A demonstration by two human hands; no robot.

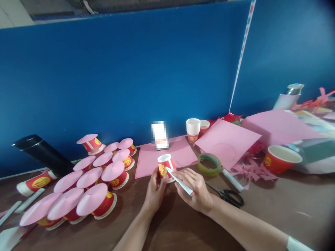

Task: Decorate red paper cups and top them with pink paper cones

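Observation:
A red paper cup [162,170] with a gold emblem is in my left hand [155,190], whose fingers and thumb close round its side. My right hand [192,188] grips a narrow white strip [181,183]. The strip's far tip meets the cup's side, or lies just in front of it. To the left stand several upside-down red cups [104,205], each topped with a shallow pink paper cone [92,199]. Behind my hands lie pink paper sheets [148,160]. Right of my right hand are a roll of greenish tape [209,164] and black-handled scissors [231,198].
Stacked paper cups [193,130] stand at the back. A larger red paper tub [281,160] and pink scraps [255,169] are on the right. A black bottle [43,151] leans at the left. A blue partition [131,69] bounds the table's far side.

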